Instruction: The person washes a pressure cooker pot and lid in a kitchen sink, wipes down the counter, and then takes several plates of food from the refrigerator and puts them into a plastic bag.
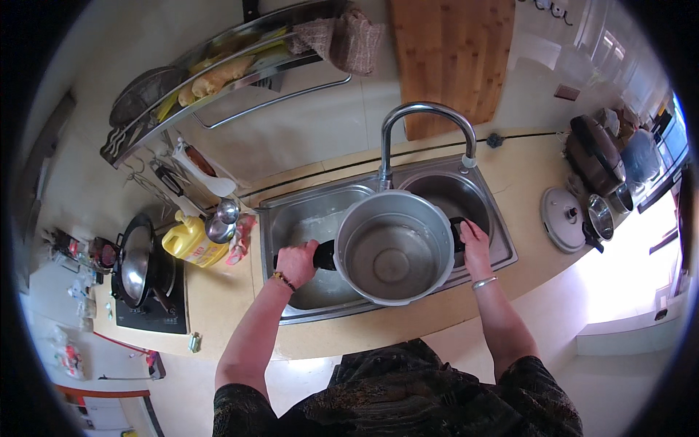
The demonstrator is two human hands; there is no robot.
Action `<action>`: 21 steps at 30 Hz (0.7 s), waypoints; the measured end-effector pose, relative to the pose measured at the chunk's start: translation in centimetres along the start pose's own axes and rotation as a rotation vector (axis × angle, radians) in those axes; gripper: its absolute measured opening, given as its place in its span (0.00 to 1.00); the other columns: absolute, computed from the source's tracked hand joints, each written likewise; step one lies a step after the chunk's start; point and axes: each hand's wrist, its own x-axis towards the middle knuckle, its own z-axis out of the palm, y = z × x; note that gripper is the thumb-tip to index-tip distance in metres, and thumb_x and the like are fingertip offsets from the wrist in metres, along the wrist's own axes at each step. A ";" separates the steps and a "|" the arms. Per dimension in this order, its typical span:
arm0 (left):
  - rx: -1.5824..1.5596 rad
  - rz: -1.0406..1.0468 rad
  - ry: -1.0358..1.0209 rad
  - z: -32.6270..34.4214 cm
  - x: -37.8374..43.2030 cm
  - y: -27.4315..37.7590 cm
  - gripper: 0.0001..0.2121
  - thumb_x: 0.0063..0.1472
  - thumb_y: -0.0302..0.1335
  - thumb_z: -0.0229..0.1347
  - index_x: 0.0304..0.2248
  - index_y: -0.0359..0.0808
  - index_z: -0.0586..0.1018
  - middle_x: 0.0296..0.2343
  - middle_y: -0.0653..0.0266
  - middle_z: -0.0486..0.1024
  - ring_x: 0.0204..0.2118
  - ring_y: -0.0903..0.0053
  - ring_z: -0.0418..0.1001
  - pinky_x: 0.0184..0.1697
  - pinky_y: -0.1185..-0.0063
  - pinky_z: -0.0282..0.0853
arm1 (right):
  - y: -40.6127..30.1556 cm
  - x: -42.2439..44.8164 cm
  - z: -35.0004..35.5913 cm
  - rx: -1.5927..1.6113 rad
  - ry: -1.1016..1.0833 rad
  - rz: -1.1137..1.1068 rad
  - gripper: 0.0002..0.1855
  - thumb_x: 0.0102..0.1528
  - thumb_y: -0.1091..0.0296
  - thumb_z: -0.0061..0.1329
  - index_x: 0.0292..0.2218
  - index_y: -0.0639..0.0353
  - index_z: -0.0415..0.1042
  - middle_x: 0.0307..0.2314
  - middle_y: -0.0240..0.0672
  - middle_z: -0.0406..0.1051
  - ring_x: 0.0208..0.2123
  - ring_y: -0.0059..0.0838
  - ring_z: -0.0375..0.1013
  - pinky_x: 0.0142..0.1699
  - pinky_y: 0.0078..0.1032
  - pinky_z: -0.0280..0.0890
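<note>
Both hands hold an aluminium pressure cooker pot (393,248), its lid off, over the divider of a stainless steel double sink (505,243). My left hand (297,265) is closed round the long black handle (324,255) at the pot's left. At its right, my right hand (475,246) grips the short black handle (458,235). Inside the pot, the bottom looks wet, with some clear water. The chrome faucet (428,108) arches behind the pot, its spout over the right basin (453,194). Water also shows in the left basin (311,224).
A pressure cooker lid (562,218) and metal bowls (600,216) lie on the right counter. To the left stand a yellow jug (191,240) and a wok (135,262) on a black cooktop (155,319). Ladles (221,229) hang from a wall rack (218,93); a wooden board (450,65) leans behind.
</note>
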 end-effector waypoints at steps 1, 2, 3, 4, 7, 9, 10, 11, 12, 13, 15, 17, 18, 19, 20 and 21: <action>0.010 -0.004 -0.003 0.2 -0.2 0.2 0.10 0.44 0.26 0.52 0.30 0.41 0.69 0.23 0.62 0.73 0.26 0.65 0.73 0.28 0.70 0.67 | 0.1 0.4 0.0 -0.017 -0.029 -0.003 0.15 0.52 0.65 0.47 0.40 0.64 0.68 0.22 0.23 0.65 0.22 0.12 0.58 0.27 0.12 0.55; -0.014 -0.012 0.018 0.4 -0.4 0.2 0.10 0.44 0.27 0.52 0.30 0.42 0.69 0.23 0.61 0.73 0.26 0.65 0.72 0.28 0.70 0.68 | 0.1 0.8 0.0 -0.034 -0.057 -0.007 0.16 0.52 0.65 0.47 0.40 0.65 0.68 0.21 0.22 0.64 0.21 0.12 0.58 0.28 0.11 0.55; -0.045 -0.018 0.038 0.4 -0.4 0.6 0.11 0.44 0.27 0.53 0.30 0.42 0.69 0.23 0.61 0.73 0.26 0.64 0.72 0.29 0.70 0.68 | 0.2 1.2 -0.3 -0.032 -0.058 -0.002 0.16 0.52 0.65 0.47 0.40 0.65 0.68 0.21 0.22 0.64 0.21 0.12 0.58 0.28 0.11 0.55; -0.042 -0.020 0.034 0.3 -0.4 0.9 0.11 0.44 0.27 0.53 0.30 0.42 0.69 0.23 0.61 0.73 0.26 0.64 0.72 0.29 0.70 0.68 | 0.3 1.5 -0.5 -0.056 -0.088 -0.011 0.15 0.52 0.65 0.46 0.40 0.65 0.68 0.21 0.22 0.64 0.22 0.12 0.58 0.28 0.11 0.55; -0.085 -0.066 -0.011 -1.2 -0.2 2.5 0.13 0.43 0.28 0.54 0.31 0.42 0.68 0.24 0.60 0.73 0.28 0.62 0.72 0.29 0.68 0.67 | -0.2 2.6 -1.9 -0.228 -0.154 -0.048 0.16 0.52 0.65 0.46 0.41 0.63 0.68 0.21 0.23 0.65 0.22 0.13 0.59 0.28 0.12 0.56; -0.086 -0.125 -0.214 -3.0 0.1 3.5 0.13 0.42 0.28 0.54 0.31 0.42 0.68 0.22 0.59 0.73 0.28 0.60 0.72 0.29 0.67 0.67 | -1.0 3.3 -2.3 -0.378 -0.200 -0.079 0.16 0.52 0.64 0.46 0.41 0.63 0.68 0.20 0.23 0.65 0.22 0.13 0.59 0.29 0.12 0.56; -0.087 -0.127 -0.213 -3.2 0.1 3.8 0.13 0.42 0.28 0.54 0.31 0.42 0.68 0.22 0.59 0.73 0.28 0.60 0.72 0.29 0.67 0.67 | -1.6 3.5 -2.3 -0.512 -0.218 -0.110 0.15 0.52 0.65 0.45 0.40 0.62 0.69 0.20 0.26 0.66 0.22 0.17 0.61 0.29 0.14 0.58; -0.071 -0.111 -0.233 -3.3 0.0 4.0 0.13 0.43 0.28 0.53 0.32 0.42 0.67 0.22 0.58 0.73 0.27 0.61 0.72 0.29 0.67 0.67 | -2.2 3.6 -2.2 -0.646 -0.235 -0.141 0.14 0.52 0.66 0.45 0.39 0.61 0.69 0.20 0.29 0.67 0.21 0.21 0.63 0.29 0.17 0.59; -0.055 -0.091 -0.253 -3.3 -0.1 4.2 0.14 0.43 0.27 0.52 0.33 0.41 0.67 0.21 0.58 0.73 0.27 0.61 0.72 0.29 0.68 0.67 | -3.0 3.4 -2.1 -0.648 -0.233 -0.142 0.14 0.52 0.66 0.45 0.39 0.61 0.69 0.20 0.29 0.67 0.21 0.21 0.63 0.29 0.17 0.59; -0.053 -0.093 -0.253 -3.1 -0.2 4.2 0.14 0.43 0.27 0.52 0.33 0.41 0.67 0.21 0.58 0.73 0.27 0.61 0.72 0.29 0.68 0.67 | -3.9 3.1 -1.4 -1.051 -0.049 -0.602 0.13 0.49 0.67 0.46 0.37 0.60 0.70 0.21 0.33 0.67 0.24 0.28 0.66 0.31 0.22 0.61; -0.054 -0.080 -0.217 -2.4 -1.1 4.0 0.13 0.43 0.27 0.50 0.32 0.41 0.67 0.20 0.57 0.73 0.26 0.61 0.72 0.28 0.67 0.67 | -7.2 1.3 1.8 -1.364 -0.025 -1.105 0.11 0.45 0.68 0.46 0.33 0.59 0.70 0.23 0.39 0.67 0.29 0.39 0.68 0.33 0.30 0.63; -0.062 -0.081 -0.216 -2.5 -1.1 4.4 0.12 0.44 0.26 0.50 0.32 0.41 0.66 0.20 0.57 0.72 0.25 0.61 0.72 0.27 0.67 0.67 | -7.1 1.2 5.0 -1.394 -0.643 -0.890 0.08 0.45 0.69 0.42 0.29 0.60 0.68 0.25 0.43 0.68 0.29 0.43 0.68 0.34 0.36 0.63; -0.063 -0.067 -0.195 -2.2 -1.0 4.3 0.12 0.44 0.26 0.50 0.31 0.40 0.66 0.20 0.57 0.72 0.25 0.61 0.72 0.27 0.67 0.67 | -5.1 -0.6 6.8 -1.375 -0.889 -1.028 0.08 0.47 0.70 0.38 0.27 0.61 0.68 0.26 0.46 0.68 0.30 0.44 0.68 0.34 0.37 0.64; -0.065 -0.056 -0.172 -2.1 -1.0 4.2 0.11 0.43 0.26 0.50 0.31 0.40 0.66 0.20 0.58 0.72 0.25 0.61 0.72 0.27 0.67 0.67 | -5.5 -3.3 9.7 -1.367 -1.199 -0.687 0.10 0.48 0.69 0.37 0.28 0.63 0.69 0.28 0.46 0.68 0.30 0.43 0.69 0.37 0.37 0.63; -0.066 -0.055 -0.172 -2.3 -0.8 4.3 0.11 0.43 0.26 0.50 0.31 0.40 0.66 0.20 0.58 0.72 0.25 0.61 0.72 0.27 0.67 0.67 | -3.8 -4.8 11.8 -1.442 -1.402 -0.396 0.06 0.47 0.69 0.42 0.28 0.58 0.70 0.29 0.43 0.68 0.37 0.40 0.67 0.39 0.33 0.63; -0.057 -0.028 -0.172 -3.0 -0.3 5.0 0.11 0.43 0.26 0.50 0.30 0.40 0.66 0.20 0.58 0.72 0.24 0.61 0.72 0.26 0.67 0.67 | 2.9 -4.8 10.9 -1.339 -1.494 -0.992 0.07 0.47 0.70 0.40 0.28 0.58 0.70 0.29 0.42 0.69 0.37 0.37 0.67 0.38 0.31 0.63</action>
